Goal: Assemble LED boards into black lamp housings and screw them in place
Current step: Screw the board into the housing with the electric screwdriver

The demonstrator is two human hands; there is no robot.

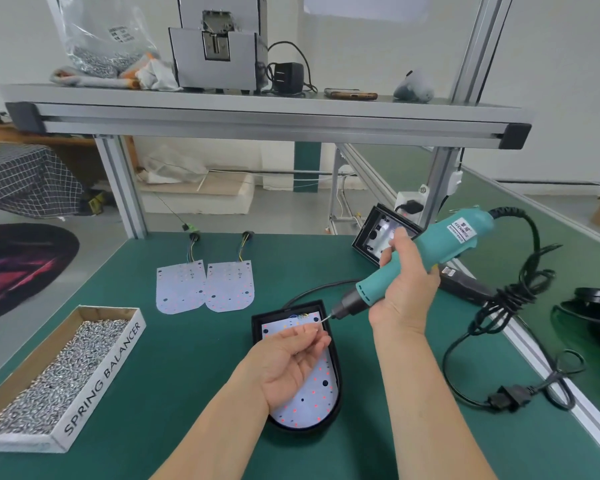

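1 LED board (321,386) lies inside the black lamp housing (257,325); over it the left hand (291,362) curls palm-up, holding a screw or nothing, I cannot tell, while the right hand (404,289) grips a screwdriver (447,244) aimed at the housing's far right corner, so this looks like the screwing step, and next the bit must meet its hole squarely.

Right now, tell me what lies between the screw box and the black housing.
Head view: bare green mat between screw box and black housing, crossed by the left forearm beside the housing.
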